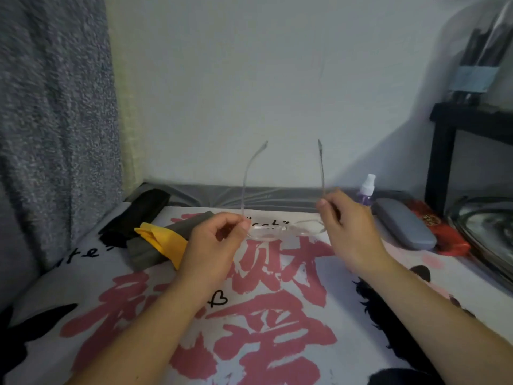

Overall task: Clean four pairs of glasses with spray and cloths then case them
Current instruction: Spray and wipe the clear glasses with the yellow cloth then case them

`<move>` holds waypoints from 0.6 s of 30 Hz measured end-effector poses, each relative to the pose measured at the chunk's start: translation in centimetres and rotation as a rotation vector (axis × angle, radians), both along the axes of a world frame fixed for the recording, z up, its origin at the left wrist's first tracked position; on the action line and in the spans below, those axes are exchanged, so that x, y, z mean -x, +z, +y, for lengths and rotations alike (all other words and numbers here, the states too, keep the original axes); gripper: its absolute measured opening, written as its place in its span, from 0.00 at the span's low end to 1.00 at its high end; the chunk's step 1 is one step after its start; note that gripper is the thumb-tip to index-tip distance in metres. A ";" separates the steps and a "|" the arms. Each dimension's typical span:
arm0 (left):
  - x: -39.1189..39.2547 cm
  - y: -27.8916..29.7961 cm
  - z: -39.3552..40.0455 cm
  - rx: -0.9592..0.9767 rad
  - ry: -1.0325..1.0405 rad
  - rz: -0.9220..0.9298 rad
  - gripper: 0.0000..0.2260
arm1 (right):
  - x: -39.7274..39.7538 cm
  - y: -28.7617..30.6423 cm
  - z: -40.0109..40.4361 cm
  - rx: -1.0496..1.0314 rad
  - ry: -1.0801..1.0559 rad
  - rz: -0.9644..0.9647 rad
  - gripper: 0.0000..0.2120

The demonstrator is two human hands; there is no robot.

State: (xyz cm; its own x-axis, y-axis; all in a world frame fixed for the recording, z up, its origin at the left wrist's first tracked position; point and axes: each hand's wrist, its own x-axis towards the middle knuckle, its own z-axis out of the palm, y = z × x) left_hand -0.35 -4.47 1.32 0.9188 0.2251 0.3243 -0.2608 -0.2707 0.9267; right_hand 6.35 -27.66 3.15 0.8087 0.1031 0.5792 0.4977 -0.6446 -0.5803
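Observation:
A pair of clear-framed glasses (280, 230) is held above the table with both temples unfolded and pointing up and away. My left hand (215, 243) pinches the left hinge end of the frame. My right hand (345, 229) pinches the right temple near its hinge. A yellow cloth (163, 241) lies on a grey cloth (155, 250) to the left. The purple spray bottle (366, 191) with a white cap stands behind my right hand. A grey glasses case (404, 226) lies shut to the right.
A black pouch or case (138, 213) lies at the back left. A red item (449, 237) sits by the grey case. The table wears a white cover (277, 315) with red characters. A black shelf (449, 154) stands at right, a grey curtain (55, 134) at left.

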 end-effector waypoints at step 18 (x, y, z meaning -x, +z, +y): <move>0.2 -0.3 0.1 -0.097 0.105 -0.048 0.08 | -2.8 0.0 -3.9 -0.406 -0.411 -0.058 0.14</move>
State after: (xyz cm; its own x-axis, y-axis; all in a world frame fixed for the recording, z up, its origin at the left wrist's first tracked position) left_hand -0.51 -4.37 1.01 0.8746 0.2850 0.3922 -0.2698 -0.3861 0.8821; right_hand 9.11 -31.59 3.12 0.7011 -0.4527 0.5509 0.2918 -0.5228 -0.8010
